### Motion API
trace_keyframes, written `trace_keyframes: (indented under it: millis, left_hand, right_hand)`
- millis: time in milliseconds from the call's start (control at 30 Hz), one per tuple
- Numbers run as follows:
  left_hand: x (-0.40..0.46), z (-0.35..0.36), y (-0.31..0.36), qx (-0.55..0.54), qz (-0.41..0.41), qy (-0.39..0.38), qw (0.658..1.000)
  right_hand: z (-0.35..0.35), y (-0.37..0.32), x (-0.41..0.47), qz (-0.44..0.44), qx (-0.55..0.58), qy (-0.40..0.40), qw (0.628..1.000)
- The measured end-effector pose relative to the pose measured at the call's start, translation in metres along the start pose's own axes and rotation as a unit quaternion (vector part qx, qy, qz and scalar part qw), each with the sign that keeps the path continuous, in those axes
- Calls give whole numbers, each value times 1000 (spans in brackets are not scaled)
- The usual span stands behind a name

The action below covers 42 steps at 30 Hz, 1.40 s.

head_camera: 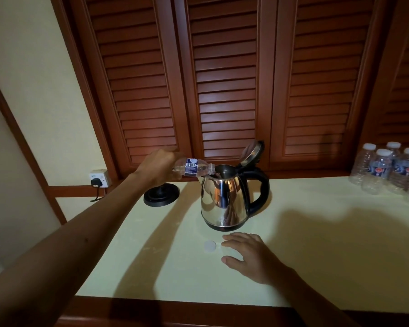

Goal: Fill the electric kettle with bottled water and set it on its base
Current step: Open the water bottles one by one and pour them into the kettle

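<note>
left grip (159, 167) curled round a tipped water bottle (192, 169), held near level, neck at the open mouth of the steel kettle (224, 201) just right of the grip. bottle label dark blue with a barcode and a pale round mark — writing too small to read. kettle lid (252, 152) flipped up; kettle stands on the table (316, 244), apart from its black base (161, 194), which sits just below the left grip. right grip (248, 254) spread flat on the table, fingers relaxed, holding nothing — white cap (209, 246) just left of its fingertips. capped bottles (387, 171) far right, labels unreadable. wall socket (99, 178) left, plugged.
</note>
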<state>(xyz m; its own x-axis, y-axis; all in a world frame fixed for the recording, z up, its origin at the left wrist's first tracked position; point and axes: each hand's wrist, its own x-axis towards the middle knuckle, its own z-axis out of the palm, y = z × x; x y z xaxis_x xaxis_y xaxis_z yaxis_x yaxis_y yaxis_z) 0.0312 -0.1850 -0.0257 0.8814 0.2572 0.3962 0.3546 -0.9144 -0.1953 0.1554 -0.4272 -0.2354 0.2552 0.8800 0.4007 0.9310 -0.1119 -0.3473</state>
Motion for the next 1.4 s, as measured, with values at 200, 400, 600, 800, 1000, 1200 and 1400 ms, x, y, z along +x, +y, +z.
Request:
trace_keyframes:
  millis: [200, 400, 600, 800, 1000, 1200, 1400]
  left_hand:
    - [2, -5, 3, 17, 6, 0, 1000]
    - [7, -14, 8, 37, 14, -5, 999]
    - [12, -20, 10, 62, 28, 12, 998]
    - [19, -19, 12, 74, 39, 28, 996]
    - [23, -20, 15, 93, 64, 54, 992]
    - [31, -23, 14, 85, 95, 64, 990]
    - [32, -26, 17, 97, 145, 80, 981]
  right_hand:
    - [1, 0, 0, 0, -9, -1, 1000]
    - [1, 1, 0, 3, -8, -10, 1000]
    - [-1, 0, 0, 3, -5, -10, 1000]
    - [0, 1, 0, 4, -4, -8, 1000]
    - [-2, -2, 1, -1, -4, -2, 1000]
    - [-2, -3, 1, -1, -3, 10, 1000]
    - [-4, -6, 1, 11, -3, 4, 1000]
